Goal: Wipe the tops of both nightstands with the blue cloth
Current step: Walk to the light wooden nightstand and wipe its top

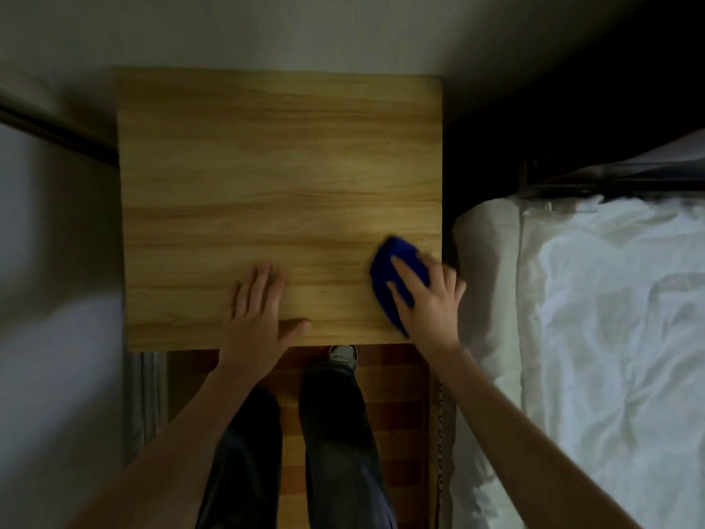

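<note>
Bed [610, 318] with white sheets at right; wooden nightstand [267, 166] centre. Your left hand [255, 318] lies flat and open on its top; your right hand [431, 299] presses the blue cloth [396, 257], fingers spread, at the near right corner.

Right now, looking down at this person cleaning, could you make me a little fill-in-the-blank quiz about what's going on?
1. The right hand presses a cloth whose colour is ____.
2. The left hand lies flat and holds ____.
3. The cloth sits near the nightstand top's front ____ corner.
4. Beside the nightstand, on the person's right, is a ____ with white sheets.

Missing words: blue; nothing; right; bed
</note>
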